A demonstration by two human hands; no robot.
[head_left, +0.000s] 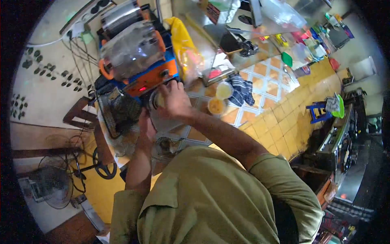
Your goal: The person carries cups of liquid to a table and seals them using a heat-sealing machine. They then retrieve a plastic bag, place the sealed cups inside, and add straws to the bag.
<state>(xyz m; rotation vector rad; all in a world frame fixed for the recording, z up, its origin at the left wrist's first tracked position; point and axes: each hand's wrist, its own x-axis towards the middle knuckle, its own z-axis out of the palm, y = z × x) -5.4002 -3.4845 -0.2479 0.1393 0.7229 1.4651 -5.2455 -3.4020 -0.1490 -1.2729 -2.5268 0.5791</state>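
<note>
An orange and blue machine, which looks like a cup sealer, stands in front of me with a red lit display. My right hand is at its front, fingers bent over a round, pale cup-like thing. The hand covers much of that thing, so what the fingers grip is not plain. Just below and to the left, my left hand is upright beside the machine's front; its fingers are partly hidden. Two round cups stand to the right: a pale one and an orange-yellow one.
A dark checked cloth lies by the cups on the tiled tabletop. A yellow plastic bag hangs beside the machine. Left of it is a dark mesh basket. A blue stool and a fan stand farther off.
</note>
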